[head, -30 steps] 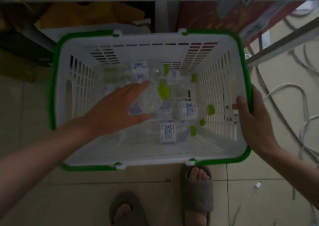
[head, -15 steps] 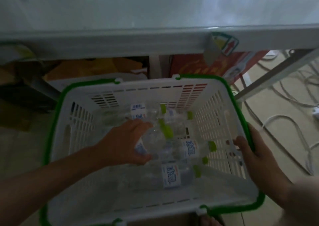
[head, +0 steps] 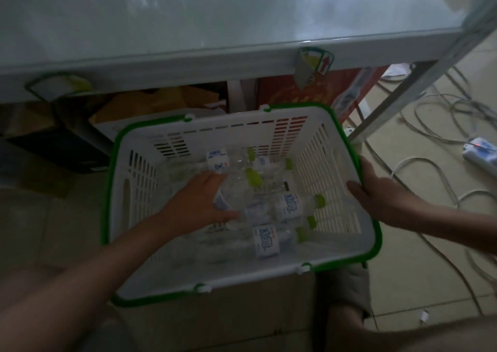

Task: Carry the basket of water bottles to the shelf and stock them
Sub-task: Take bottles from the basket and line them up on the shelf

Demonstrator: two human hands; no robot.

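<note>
White basket (head: 129, 211) below shelf edge (head: 161, 66)

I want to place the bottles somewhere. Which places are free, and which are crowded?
The pale shelf top above the white basket with green rim shows nothing on it. Inside the basket, the floor near its left wall is bare. The middle and right are crowded with clear green-capped bottles, where the left hand reaches; the right hand grips the rim.
</note>
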